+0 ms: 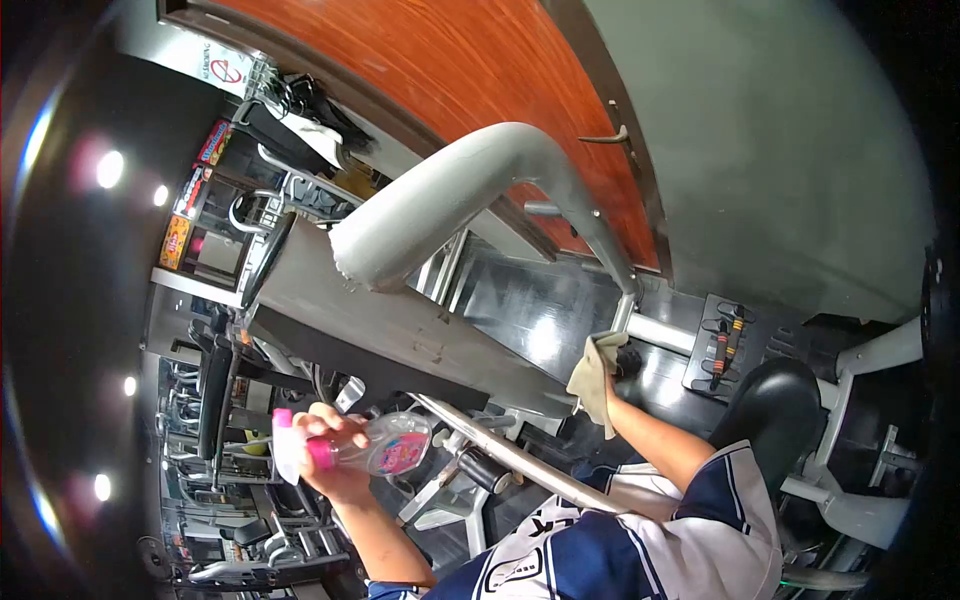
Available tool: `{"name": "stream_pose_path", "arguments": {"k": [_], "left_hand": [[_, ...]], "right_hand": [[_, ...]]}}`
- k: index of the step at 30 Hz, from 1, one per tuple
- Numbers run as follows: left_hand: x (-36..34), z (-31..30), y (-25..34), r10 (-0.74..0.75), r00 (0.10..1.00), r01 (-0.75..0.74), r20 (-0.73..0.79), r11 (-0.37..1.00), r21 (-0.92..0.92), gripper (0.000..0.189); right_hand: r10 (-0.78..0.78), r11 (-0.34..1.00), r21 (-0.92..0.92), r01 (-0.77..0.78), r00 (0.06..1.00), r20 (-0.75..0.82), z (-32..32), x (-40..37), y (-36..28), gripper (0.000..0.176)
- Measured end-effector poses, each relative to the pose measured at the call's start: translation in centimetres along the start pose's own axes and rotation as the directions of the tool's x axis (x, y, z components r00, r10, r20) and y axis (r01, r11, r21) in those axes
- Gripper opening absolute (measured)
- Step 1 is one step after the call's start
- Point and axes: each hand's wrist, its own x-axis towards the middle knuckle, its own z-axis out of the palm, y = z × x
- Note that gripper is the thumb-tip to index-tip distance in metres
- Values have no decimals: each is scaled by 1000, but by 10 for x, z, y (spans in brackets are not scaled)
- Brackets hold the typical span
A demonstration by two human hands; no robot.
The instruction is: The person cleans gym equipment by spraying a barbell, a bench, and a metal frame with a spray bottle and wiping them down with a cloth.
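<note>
The spray bottle (375, 447) is clear plastic with a pink collar, a white trigger head and a pink printed label. It lies sideways, low on the left and near the person. The left hand (335, 460) is wrapped closed around its neck, with the fingers over the pink collar. To the right and farther off, a beige cloth (595, 375) is pressed against the grey frame (625, 300) of a gym machine. The right hand (613, 400) is bunched into the cloth, gripping it.

The cloth covers most of that hand, so its fingers cannot be made out. The bottle's label print is too blurred to read. The white-and-navy jersey (700, 540) carries dark lettering that is cut off at the bottom edge.

Far left, a white sign (222, 68) shows a red prohibition circle, and the coloured posters (180, 235) are illegible.
</note>
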Motion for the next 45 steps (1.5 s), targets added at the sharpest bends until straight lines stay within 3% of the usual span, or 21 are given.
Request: {"name": "stream_pose_path", "arguments": {"k": [4, 6, 10, 12, 18, 20, 21, 22, 24, 25, 26, 28, 29, 30, 31, 33, 34, 36, 38, 42, 45], "left_hand": [[7, 25, -18, 156, 981, -182, -117, 947, -264, 36], [-4, 35, -51, 143, 987, -161, -77, 931, -329, 36], [-50, 40, -140, -127, 976, 79, -175, 963, -256, 39], [-60, 41, -155, -105, 991, 101, -87, 994, -43, 43], [-43, 32, -146, -193, 965, 89, 176, 877, 473, 37], [-43, 34, -142, -207, 959, 83, 191, 855, 513, 34], [-44, 34, -140, -205, 962, 74, 183, 836, 544, 34], [-46, 33, -140, -201, 963, 65, 178, 816, 574, 34], [-73, 29, -160, -22, 992, 53, -125, 968, 246, 39], [-75, 29, -166, 8, 981, 24, -196, 987, 160, 41], [-80, 28, -170, 24, 963, -3, -270, 997, 77, 44], [-82, 25, -172, -27, 957, 27, -290, 1000, -2, 45], [-79, 27, -171, -41, 960, 43, -278, 999, 3, 45], [-80, 27, -169, -55, 959, 61, -277, 998, 11, 45], [-80, 26, -171, -56, 962, 65, -268, 998, 24, 45], [-76, 30, -168, -55, 964, 64, -261, 998, 28, 43], [-76, 29, -166, -62, 967, 73, -248, 997, 34, 42], [-75, 28, -167, -48, 970, 68, -239, 995, 78, 42], [-74, 30, -163, -51, 969, 72, -244, 994, 77, 41], [-90, 19, -174, -161, 954, 190, -254, 977, 96, 44], [-88, 27, -178, -104, 954, 94, -279, 994, -50, 42]], "right_hand": [[-433, 899, -8, 437, 893, 118, 64, -52, -126, 24], [-885, 269, -610, 745, 441, 149, 85, -20, -146, 46], [-725, 598, -293, 746, 659, 200, 134, -30, -222, 69], [-942, -91, -496, 863, 87, 325, 179, -88, -277, 67], [-932, -251, -703, 666, 30, 361, 213, 30, -328, 48], [-852, 279, -523, 806, 459, 253, 253, -17, -336, 47], [-919, -258, -793, 552, 112, 377, 273, 44, -304, 49], [-931, 45, -564, 825, 239, 277, 303, -26, -306, 51], [-912, -307, -480, 822, -111, 394, 337, -70, -278, 51], [-683, -711, -685, 162, -394, 615, 355, -53, -264, 49], [-758, -610, -426, 668, -337, 558, 354, -95, -254, 48], [-701, -576, -255, 776, -309, 643, 334, -91, -270, 51], [-531, -491, -214, 844, -95, 842, 311, -79, -280, 54], [-603, -674, -229, 702, -344, 720, 305, -18, -263, 57], [-820, -176, -338, 924, 53, 570, 297, -20, -276, 55], [-790, -319, -793, 519, 316, 525, 269, 39, -277, 41], [-834, -497, -655, 569, -106, 541, 266, 36, -292, 42], [-760, -388, -679, 623, 200, 618, 282, -16, -301, 46], [-882, -349, -319, 881, -194, 429, 317, -54, -304, 53], [-640, -614, -303, 728, -235, 732, 359, -144, -268, 69], [-673, -433, -55, 900, -282, 684, 352, -119, -260, 57]]}}
